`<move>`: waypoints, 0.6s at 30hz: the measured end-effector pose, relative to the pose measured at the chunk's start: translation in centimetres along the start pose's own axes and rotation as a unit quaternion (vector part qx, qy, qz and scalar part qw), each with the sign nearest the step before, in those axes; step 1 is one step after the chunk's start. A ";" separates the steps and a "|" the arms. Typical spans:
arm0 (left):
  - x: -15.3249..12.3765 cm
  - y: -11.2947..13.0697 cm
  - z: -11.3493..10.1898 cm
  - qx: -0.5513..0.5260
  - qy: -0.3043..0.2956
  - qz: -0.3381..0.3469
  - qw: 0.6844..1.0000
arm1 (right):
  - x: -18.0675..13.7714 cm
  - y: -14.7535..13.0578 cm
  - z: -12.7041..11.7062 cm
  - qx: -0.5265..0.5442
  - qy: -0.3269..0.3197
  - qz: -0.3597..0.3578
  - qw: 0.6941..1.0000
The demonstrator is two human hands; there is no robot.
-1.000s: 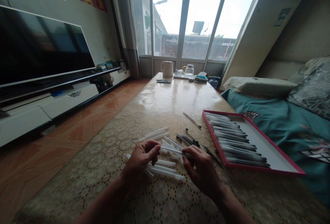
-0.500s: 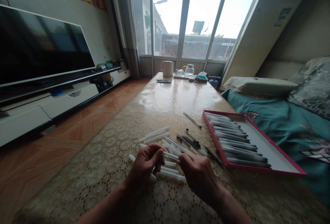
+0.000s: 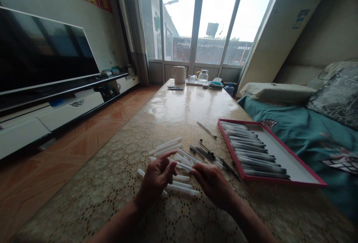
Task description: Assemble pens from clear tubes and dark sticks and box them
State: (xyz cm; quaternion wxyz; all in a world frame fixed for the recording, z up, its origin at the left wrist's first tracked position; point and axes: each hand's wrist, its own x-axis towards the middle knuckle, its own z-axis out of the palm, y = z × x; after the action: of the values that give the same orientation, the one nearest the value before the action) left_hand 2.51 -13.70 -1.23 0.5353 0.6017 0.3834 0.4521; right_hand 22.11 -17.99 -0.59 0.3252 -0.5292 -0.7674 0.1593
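Observation:
Both my hands hover over a heap of clear white pen barrels (image 3: 169, 145) on the lace-covered table (image 3: 179, 108). My left hand (image 3: 155, 178) curls round one end of a pen barrel (image 3: 183, 165), with its index finger stretched out above it. My right hand (image 3: 213, 183) is closed on the other end. A bunch of thin black refills (image 3: 205, 152) lies just beyond my right hand. To the right stands a red-rimmed tray (image 3: 282, 153) with several finished pens in a row. A single pen (image 3: 207, 129) lies apart, further up the table.
At the table's far end stand a white jug (image 3: 179, 74), a glass jar (image 3: 203, 75) and small items. A TV (image 3: 41, 56) on a low cabinet lines the left wall across a tiled floor. A teal-covered sofa (image 3: 302, 123) with cushions runs along the table's right edge.
Both hands have dropped slightly toward me and come closer together along the barrel. My left index finger has lifted and straightened. The view has shifted a little.

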 end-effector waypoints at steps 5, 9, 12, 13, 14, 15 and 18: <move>0.4 -0.4 -0.8 0.048 0.066 0.041 0.996 | 0.1 0.7 -2.3 0.054 0.122 0.078 0.988; 0.4 -0.8 -1.1 0.054 0.068 0.043 0.995 | -0.4 1.1 -6.2 0.140 0.153 0.133 0.969; 0.3 -0.7 -1.0 0.061 0.070 0.052 0.994 | -0.5 2.6 -9.7 0.048 0.143 0.154 0.977; 0.3 -0.7 -1.0 0.063 0.069 0.054 0.994 | -0.4 3.5 -10.7 -0.024 0.149 0.167 0.974; 0.3 -0.6 -1.0 0.065 0.069 0.056 0.994 | -0.3 4.6 -11.7 -0.101 0.162 0.183 0.964; 0.3 -0.6 -0.9 0.066 0.067 0.057 0.994 | -0.1 5.9 -12.5 -0.172 0.176 0.197 0.949; 0.3 -0.5 -1.0 0.067 0.065 0.058 0.994 | 0.7 10.1 -13.8 -0.338 0.158 0.193 0.908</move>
State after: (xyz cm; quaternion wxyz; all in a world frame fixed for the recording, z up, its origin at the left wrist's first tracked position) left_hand 1.69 -13.08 -1.69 0.4406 0.6265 0.4110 0.4944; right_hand 38.34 -14.78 3.83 0.2070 -0.7636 -0.5964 -0.1352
